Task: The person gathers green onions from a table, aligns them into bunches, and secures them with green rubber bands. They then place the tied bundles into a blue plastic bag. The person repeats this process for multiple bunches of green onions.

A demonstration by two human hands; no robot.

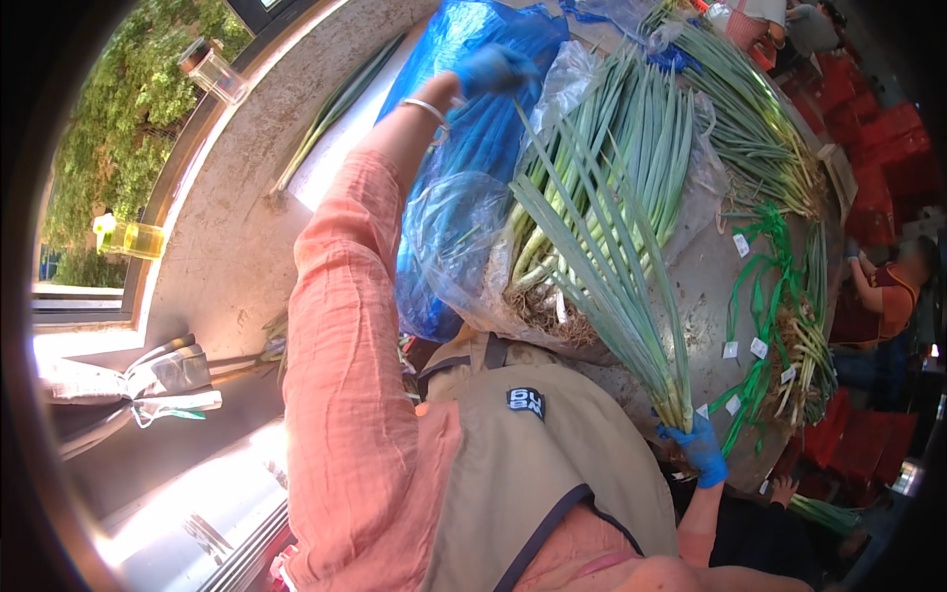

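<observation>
My right hand [699,448], in a blue glove, grips a bunch of long green onions [629,296] near the root end. Their leaves fan out over the table and cross a larger pile of green onions [673,163]. That pile rests on clear plastic sheeting [462,214], its roots facing me. My left hand [496,70], also blue-gloved, is raised above a blue plastic bag [459,148] left of the pile. Motion blurs this hand, and I cannot tell whether its fingers hold anything. A white bracelet circles the left wrist.
Green ties with white tags [773,281] lie right of the pile, beside more onions [803,355]. Another onion pile [747,126] sits farther back. Two bottles, one clear [218,74] and one yellow [137,238], stand by the window. A person [888,296] works near red crates [899,148].
</observation>
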